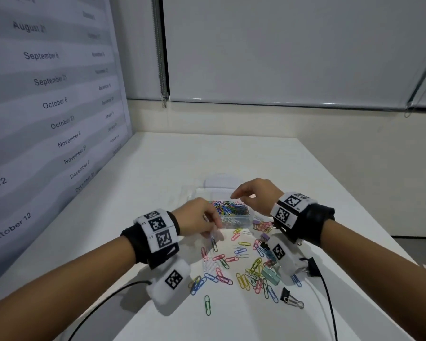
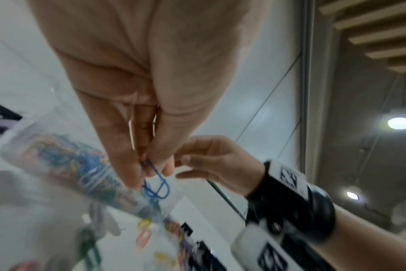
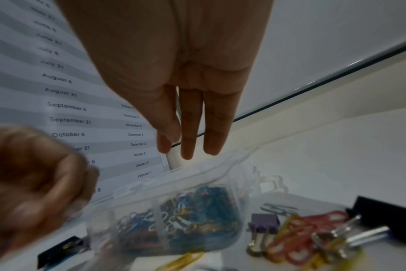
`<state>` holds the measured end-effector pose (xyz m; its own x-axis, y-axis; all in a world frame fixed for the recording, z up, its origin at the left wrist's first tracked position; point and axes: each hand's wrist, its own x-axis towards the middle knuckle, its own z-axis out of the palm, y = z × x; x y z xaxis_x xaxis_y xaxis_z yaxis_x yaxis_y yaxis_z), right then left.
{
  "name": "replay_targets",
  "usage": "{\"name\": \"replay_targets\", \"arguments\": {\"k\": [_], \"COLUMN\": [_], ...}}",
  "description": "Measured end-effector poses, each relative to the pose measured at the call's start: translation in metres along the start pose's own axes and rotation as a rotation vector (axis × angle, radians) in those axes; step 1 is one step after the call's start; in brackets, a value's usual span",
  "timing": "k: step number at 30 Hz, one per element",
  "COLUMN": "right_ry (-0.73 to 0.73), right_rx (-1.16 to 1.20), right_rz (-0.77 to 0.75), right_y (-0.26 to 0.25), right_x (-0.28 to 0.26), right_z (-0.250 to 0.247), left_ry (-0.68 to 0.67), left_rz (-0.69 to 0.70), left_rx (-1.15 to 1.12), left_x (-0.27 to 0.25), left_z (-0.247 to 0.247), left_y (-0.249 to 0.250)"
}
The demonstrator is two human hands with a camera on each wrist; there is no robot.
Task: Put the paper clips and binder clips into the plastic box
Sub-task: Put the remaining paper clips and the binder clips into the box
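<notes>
A clear plastic box full of coloured paper clips stands mid-table. My left hand is at the box's near left corner and pinches a couple of linked blue paper clips, which dangle from thumb and fingers. My right hand hovers over the box's far right side, fingers straight and relaxed, holding nothing. Loose paper clips lie scattered in front of the box. Binder clips sit among them: a black one, a mint green one and purple ones by the box.
The box's clear lid lies behind it. A wall panel printed with dates runs along the table's left side. Black cables trail from both wrist units across the near table. The table's right edge drops to the floor.
</notes>
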<state>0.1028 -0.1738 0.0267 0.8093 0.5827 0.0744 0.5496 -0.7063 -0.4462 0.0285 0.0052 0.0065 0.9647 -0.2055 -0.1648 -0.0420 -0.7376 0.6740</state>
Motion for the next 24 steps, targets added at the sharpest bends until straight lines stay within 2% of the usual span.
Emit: {"name": "replay_targets", "arguments": {"k": [3, 9, 14, 17, 20, 24], "right_ry": [0.007, -0.211, -0.310, -0.377, -0.366, -0.410], "right_rx": [-0.037, -0.226, -0.339, -0.416, -0.374, -0.296], "right_rz": [-0.044, -0.118, -0.126, -0.127, -0.196, -0.296], "right_y": [-0.002, -0.007, -0.002, 0.000, -0.003, -0.012], "right_x": [-0.011, -0.029, -0.035, -0.043, -0.056, -0.073], "right_z": [0.000, 0.014, 0.033, 0.041, 0.046, 0.047], "left_ry": [0.162, 0.386, 0.363, 0.365, 0.208, -0.157], "left_rz": [0.022, -0.007, -0.048, 0.005, 0.030, -0.051], "left_rx": [-0.086, -0.085, -0.077, -0.071, -0.040, 0.356], "left_x": [0.011, 0.026, 0.024, 0.011, -0.008, -0.034], "left_z": [-0.014, -0.020, -0.016, -0.018, -0.015, 0.001], "left_y": [0.003, 0.004, -0.001, -0.002, -0.001, -0.005]}}
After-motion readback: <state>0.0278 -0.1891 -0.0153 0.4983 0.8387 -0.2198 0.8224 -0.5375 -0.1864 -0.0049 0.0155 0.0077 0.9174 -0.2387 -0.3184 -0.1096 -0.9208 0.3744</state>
